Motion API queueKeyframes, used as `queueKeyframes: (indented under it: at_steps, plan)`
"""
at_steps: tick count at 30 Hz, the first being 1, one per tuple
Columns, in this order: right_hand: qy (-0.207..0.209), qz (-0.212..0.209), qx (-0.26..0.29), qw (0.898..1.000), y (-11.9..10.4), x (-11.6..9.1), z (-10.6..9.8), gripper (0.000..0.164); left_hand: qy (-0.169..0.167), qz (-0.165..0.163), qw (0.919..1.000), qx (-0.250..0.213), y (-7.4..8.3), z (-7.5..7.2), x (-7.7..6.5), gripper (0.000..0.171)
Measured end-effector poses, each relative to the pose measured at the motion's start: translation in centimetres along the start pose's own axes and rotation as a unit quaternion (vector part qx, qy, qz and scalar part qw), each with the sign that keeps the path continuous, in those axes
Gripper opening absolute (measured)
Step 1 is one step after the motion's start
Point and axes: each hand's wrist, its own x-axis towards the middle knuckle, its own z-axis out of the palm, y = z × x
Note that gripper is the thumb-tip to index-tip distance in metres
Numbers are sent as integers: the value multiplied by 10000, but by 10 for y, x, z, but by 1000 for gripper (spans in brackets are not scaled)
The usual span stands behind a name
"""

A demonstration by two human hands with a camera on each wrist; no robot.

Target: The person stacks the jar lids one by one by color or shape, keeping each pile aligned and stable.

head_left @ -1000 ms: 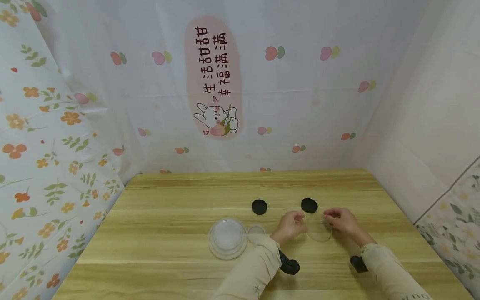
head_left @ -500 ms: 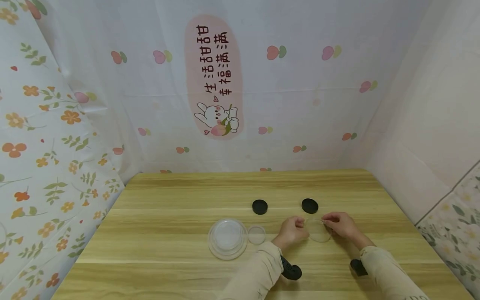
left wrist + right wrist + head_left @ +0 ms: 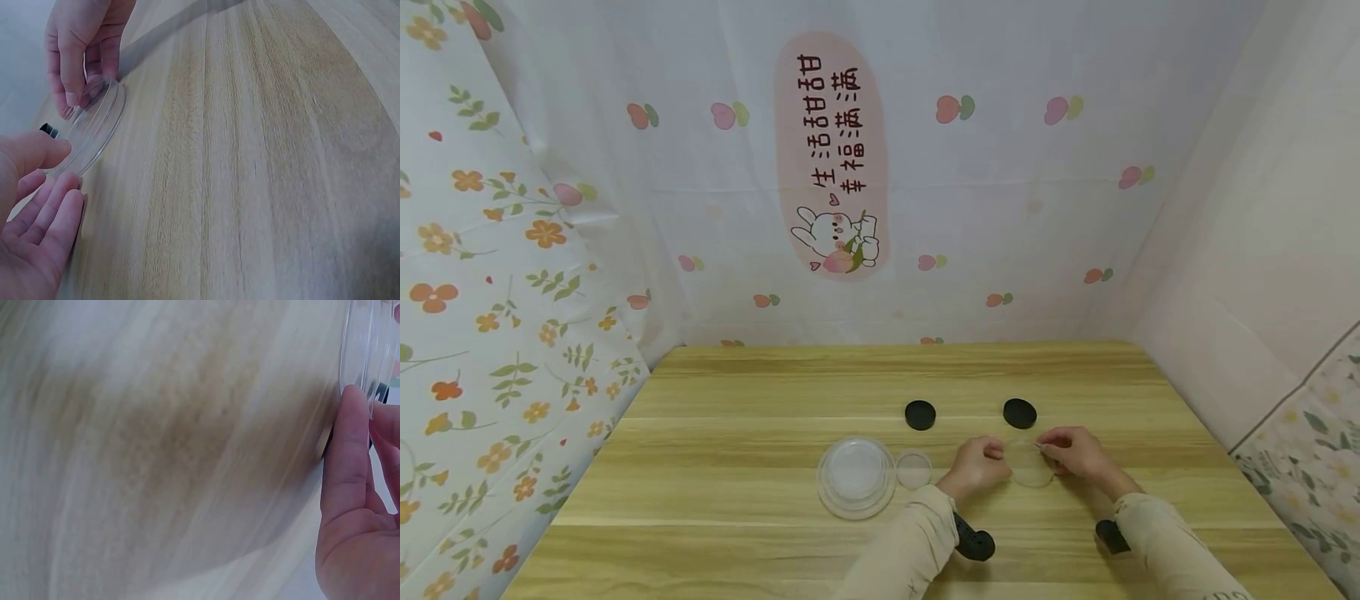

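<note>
Both hands are at a clear, round, shallow petri dish [image 3: 1030, 468] on the right part of the table. My left hand [image 3: 979, 467] has its thumb over the dish's near rim in the left wrist view, with the fingers under that edge. On the opposite side, my right hand [image 3: 1078, 454] pinches the rim between thumb and fingers. Layered clear walls [image 3: 94, 137] of the dish show, tilted, in the left wrist view. Only a slice of the dish [image 3: 361, 350] enters the right wrist view, beside the right thumb.
Behind the hands lie two black round caps [image 3: 920, 414], one right beyond the held dish. To the left sits a stack of clear round dishes [image 3: 829, 498], with a small clear disc [image 3: 913, 471] beside it. Patterned cloth [image 3: 970, 208] hangs behind the wooden table [image 3: 737, 392].
Both hands and the petri dish have shifted slightly left and toward the person. The right fingers have moved further over the dish's right edge. The other dishes and black caps stay put.
</note>
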Motion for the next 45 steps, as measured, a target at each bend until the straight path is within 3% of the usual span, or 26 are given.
queueKeyframes:
  at_steps: [9,23,45]
  plan:
    - [-64,28,203,9998,-7,1,10,18,183,13,9997,133,-5,-8,-1,28]
    - [-98,54,287,9995,-18,8,25,14,805,-31,9962,336,-6,-16,-4,22]
    - [17,0,453,9990,-33,9,30,17,1349,107,9908,-69,-7,-22,-7,27]
